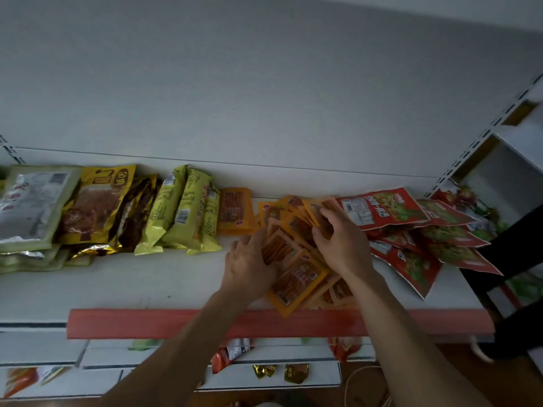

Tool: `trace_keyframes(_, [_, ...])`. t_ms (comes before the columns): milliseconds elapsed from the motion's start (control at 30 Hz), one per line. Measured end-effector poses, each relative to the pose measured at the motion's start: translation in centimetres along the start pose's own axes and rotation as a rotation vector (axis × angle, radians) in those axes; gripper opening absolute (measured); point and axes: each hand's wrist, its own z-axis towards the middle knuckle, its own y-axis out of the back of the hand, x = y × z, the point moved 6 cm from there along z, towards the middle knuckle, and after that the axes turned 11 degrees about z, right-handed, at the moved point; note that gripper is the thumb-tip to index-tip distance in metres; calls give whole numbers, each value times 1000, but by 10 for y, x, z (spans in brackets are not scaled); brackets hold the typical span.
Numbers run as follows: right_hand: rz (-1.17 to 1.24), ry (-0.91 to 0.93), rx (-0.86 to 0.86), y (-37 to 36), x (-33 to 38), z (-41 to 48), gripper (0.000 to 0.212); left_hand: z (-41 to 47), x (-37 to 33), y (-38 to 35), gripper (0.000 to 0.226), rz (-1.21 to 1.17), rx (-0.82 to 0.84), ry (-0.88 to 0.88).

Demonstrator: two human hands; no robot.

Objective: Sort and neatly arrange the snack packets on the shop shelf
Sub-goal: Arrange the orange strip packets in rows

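Flat orange packets (pixel 296 279), windowed on brown strips, lie fanned in a loose pile on the white shelf (pixel 147 284), between yellow-green packets (pixel 182 210) and red packets (pixel 390 210). Left hand (pixel 249 261): nearly straight fingers pressed to the pile's left edge. Right hand (pixel 339 240): curled fingers pinching several upper packets.

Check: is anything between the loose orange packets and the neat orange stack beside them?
Nothing visible. The loose orange packets reach almost to the neat orange stack; the left hand and right hand are on the pile.
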Motion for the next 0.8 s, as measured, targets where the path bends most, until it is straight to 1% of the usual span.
trace_keyframes(100, [19,24,-24,8,-2,0,36,2,-3,1,62,-43,65,48])
trace_keyframes(200, [101,11,-36,15,-2,4,29,0,-4,4,41,-98,56,83])
trace_keyframes(267, [188,-6,-65,21,-5,8,28,-1,-5,6,29,-126,38,105])
trace_keyframes(400, [368,-49,-101,28,-15,9,22,-4,-5,4,28,-242,-4,176])
trace_keyframes(467, [469,-68,-127,31,-21,9,18,-6,-5,3,27,-343,-23,204])
trace_keyframes(567, [572,-93,-153,33,-31,9,18,-8,-6,2,25,-520,-36,219])
trace_keyframes(633, [659,-108,-168,36,-36,7,20,-10,-6,4,19,-563,-44,216])
trace_keyframes(700, [770,-128,-186,41,-41,3,17,-13,-6,9,13,-612,-65,209])
trace_keyframes(800, [1007,-195,-175,46,-49,-4,12,-16,-8,16,10,-663,-135,222])
